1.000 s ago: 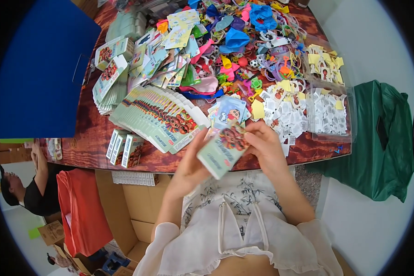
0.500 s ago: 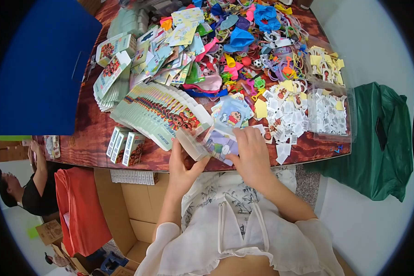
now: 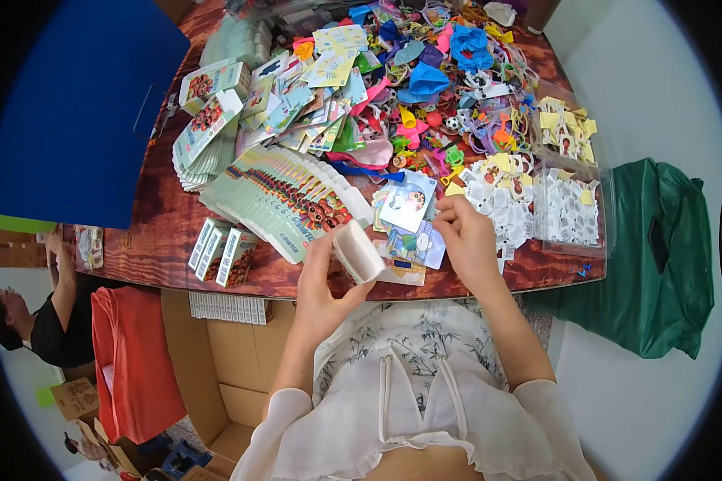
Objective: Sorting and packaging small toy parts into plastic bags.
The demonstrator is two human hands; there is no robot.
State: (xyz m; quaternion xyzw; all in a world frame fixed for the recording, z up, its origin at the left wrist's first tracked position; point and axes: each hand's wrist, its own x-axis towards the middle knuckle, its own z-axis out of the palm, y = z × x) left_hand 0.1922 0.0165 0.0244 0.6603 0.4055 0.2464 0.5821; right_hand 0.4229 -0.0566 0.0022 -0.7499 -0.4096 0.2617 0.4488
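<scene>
My left hand (image 3: 326, 290) is wrapped round a small carton (image 3: 363, 255), tilted with its open end toward me. Close to its right, my right hand (image 3: 472, 244) hovers with bent fingers slightly apart and nothing visible between them. Just left of those fingertips lies a light-blue cartoon card (image 3: 403, 210) on a small stack. A purple-blue picture card (image 3: 427, 247) lies below it, partly over a yellowish card (image 3: 405, 274) at the table edge. Flattened cartons (image 3: 285, 204) are fanned out beyond my left hand.
Three filled cartons (image 3: 221, 252) stand at left. Behind are loose cards (image 3: 309, 108) and a heap of small toys (image 3: 425, 88). Paper stickers (image 3: 496, 192) and clear bins (image 3: 571, 208) lie right. A cardboard box (image 3: 241, 345) sits below the table edge; another person (image 3: 44, 313) is far left.
My right hand has moved up and right, away from the carton and off the cards. The carton has turned its open end toward me. The cards now lie more spread out.
</scene>
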